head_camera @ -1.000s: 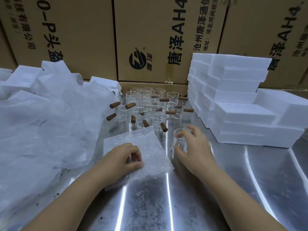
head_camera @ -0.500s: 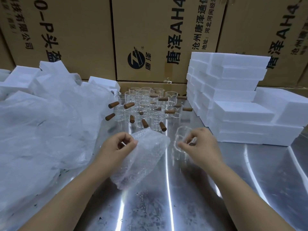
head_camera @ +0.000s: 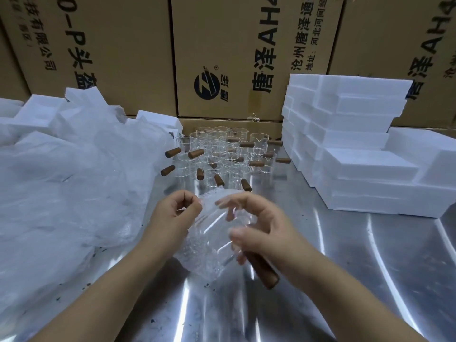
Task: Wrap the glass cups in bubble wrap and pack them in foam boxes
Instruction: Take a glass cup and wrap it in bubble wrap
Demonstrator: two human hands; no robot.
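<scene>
My left hand [head_camera: 174, 213] pinches the top edge of a bubble wrap sheet [head_camera: 204, 255] that hangs in the air over the metal table [head_camera: 320, 280]. My right hand [head_camera: 261, 228] grips a clear glass cup [head_camera: 222, 225] and holds it against the sheet; its brown wooden handle [head_camera: 262, 270] points down toward me. Several more glass cups with wooden handles [head_camera: 222, 156] stand grouped further back on the table. White foam boxes [head_camera: 357, 149] are stacked at the right.
A big crumpled clear plastic bag [head_camera: 61, 183] with foam pieces behind it covers the table's left side. Printed cardboard cartons [head_camera: 222, 58] form a wall along the back. Bare reflective metal lies in front of me and to the right.
My right hand picked a cup from the group and brought it toward me against the bubble wrap. My left hand lifted the sheet off the table and moved it inward.
</scene>
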